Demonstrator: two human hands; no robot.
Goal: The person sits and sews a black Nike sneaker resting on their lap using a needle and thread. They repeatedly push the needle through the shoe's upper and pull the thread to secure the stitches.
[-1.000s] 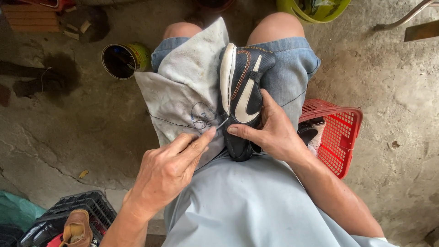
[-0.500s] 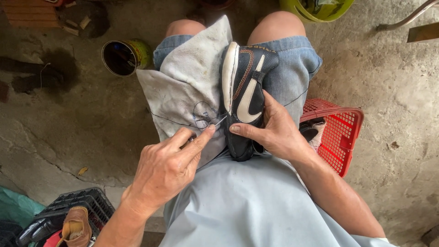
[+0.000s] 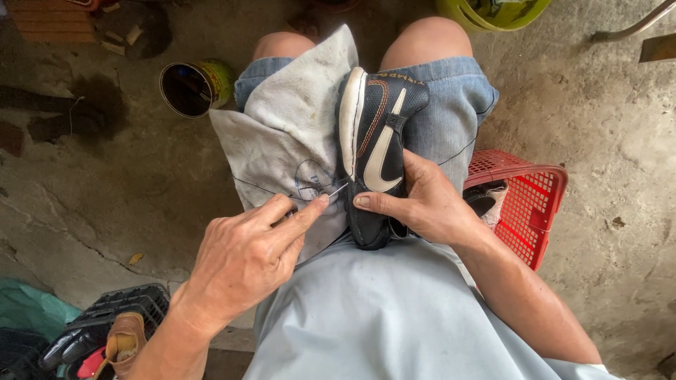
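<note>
A black sports shoe (image 3: pixel 377 134) with a white sole and a white swoosh-shaped mark lies on its side between my knees, on a grey cloth (image 3: pixel 296 134) spread over my lap. My right hand (image 3: pixel 422 200) grips the shoe's heel end, thumb pressed along the sole seam. My left hand (image 3: pixel 246 257) pinches a thin metal needle (image 3: pixel 336 191) whose tip meets the seam between sole and upper. A dark thread (image 3: pixel 260 186) runs across the cloth.
An open tin can (image 3: pixel 193 86) stands on the concrete floor at upper left. A red plastic basket (image 3: pixel 528 193) with footwear sits by my right thigh. A black crate (image 3: pixel 105 331) holding shoes is at lower left. A yellow-green tub (image 3: pixel 493 10) sits at the top.
The shoe has rolled slightly, showing more of its side. My left hand stays at the seam with the needle, shifted only a little.
</note>
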